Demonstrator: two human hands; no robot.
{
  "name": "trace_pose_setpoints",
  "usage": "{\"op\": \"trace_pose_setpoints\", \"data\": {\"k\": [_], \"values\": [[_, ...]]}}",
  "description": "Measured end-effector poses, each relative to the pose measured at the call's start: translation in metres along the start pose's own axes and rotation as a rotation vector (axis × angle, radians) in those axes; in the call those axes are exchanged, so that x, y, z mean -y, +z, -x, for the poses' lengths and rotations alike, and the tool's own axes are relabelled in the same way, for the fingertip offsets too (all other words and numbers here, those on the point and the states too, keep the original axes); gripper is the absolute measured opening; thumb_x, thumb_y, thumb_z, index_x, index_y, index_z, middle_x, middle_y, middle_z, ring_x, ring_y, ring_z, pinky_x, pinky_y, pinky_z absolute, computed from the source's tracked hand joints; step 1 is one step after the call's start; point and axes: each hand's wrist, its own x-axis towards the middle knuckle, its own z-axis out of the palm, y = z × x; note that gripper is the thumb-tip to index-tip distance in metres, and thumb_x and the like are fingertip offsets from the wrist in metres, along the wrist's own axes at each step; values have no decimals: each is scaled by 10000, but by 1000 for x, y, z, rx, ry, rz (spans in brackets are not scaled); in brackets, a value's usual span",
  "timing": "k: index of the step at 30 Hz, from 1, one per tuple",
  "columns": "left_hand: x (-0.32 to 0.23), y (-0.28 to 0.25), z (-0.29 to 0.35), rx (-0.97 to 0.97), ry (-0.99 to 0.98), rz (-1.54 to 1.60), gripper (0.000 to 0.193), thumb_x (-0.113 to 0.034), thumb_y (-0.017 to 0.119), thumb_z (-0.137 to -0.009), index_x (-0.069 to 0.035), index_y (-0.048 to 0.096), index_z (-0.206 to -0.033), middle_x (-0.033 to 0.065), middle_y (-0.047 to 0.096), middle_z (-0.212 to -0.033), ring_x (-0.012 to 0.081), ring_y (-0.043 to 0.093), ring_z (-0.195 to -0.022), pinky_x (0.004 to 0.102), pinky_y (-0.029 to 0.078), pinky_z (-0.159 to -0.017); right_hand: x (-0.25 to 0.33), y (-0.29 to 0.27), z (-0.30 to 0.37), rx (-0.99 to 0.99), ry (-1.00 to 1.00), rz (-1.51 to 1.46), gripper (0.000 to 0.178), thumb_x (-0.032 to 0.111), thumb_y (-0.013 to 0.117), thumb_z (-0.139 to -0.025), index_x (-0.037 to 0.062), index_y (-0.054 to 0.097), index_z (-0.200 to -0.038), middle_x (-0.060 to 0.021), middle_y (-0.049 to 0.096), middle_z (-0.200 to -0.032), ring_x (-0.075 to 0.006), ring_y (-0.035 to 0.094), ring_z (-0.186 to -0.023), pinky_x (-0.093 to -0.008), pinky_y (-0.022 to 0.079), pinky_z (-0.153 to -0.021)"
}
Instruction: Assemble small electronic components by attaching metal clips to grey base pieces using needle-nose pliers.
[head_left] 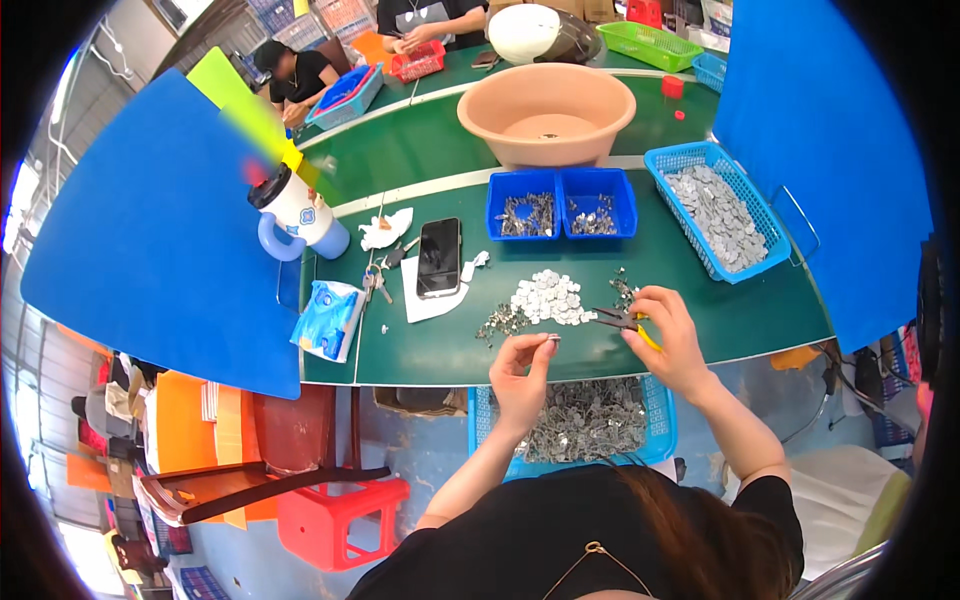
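Near the table's front edge, my left hand (pixel 520 378) pinches a tiny silvery metal piece (pixel 554 337) between thumb and fingertips. My right hand (pixel 672 338) is closed around pliers with yellow handles (pixel 648 339). Their dark jaws point left, toward a pile of small white square pieces (pixel 548 297), apart from the left hand. Left of that pile lies a heap of small metal parts (pixel 502 321). More small metal parts (pixel 624 288) are scattered just beyond the pliers. Whether the jaws are parted is hard to make out.
Behind the piles stand two joined blue bins (pixel 524 238) with metal parts. A light-blue basket (pixel 706 258) of grey pieces sits right; another basket (pixel 660 425) is below the table edge. Phone (pixel 439 258), keys (pixel 378 284), tissue pack (pixel 328 320) and mug (pixel 310 220) lie left.
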Motion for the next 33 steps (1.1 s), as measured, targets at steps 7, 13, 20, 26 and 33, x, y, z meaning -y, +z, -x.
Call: {"op": "trace_pose_setpoints", "data": {"k": [7,13,20,26,33], "values": [[-19,3,-16,33,140,-123,97,43,588,-873,20,571,-965,102,653,-910,132,621,-821,256,503,-760,21,-8,-26,-14,-224,194,355,108,745,-672,56,640,-1008,-125,575,-959,-305,565,-894,-404,468,-755],[-28,6,-22,56,243,-192,105,36,610,-868,18,581,-967,89,646,-907,124,626,-815,234,500,-756,34,-20,-39,-44,-361,319,421,129,778,-602,80,661,-1003,-85,580,-946,-290,547,-862,-385,474,-713],[-29,6,-17,50,238,-203,105,49,642,-831,21,611,-927,91,650,-907,142,634,-839,248,516,-760,42,-28,-37,-15,-402,347,434,138,781,-584,77,662,-996,-75,578,-928,-275,540,-849,-374,475,-701],[-30,8,-13,82,329,-283,125,49,626,-851,19,586,-965,89,640,-908,137,636,-824,239,514,-758,45,-30,-34,11,-433,367,438,152,777,-566,66,657,-978,-77,581,-903,-264,547,-822,-361,462,-664],[-32,8,-9,66,302,-285,89,57,643,-824,32,628,-908,111,668,-901,160,640,-839,256,513,-752,46,-30,-32,44,-487,426,398,164,772,-569,51,642,-928,-79,572,-892,-251,554,-823,-341,430,-616]]}}
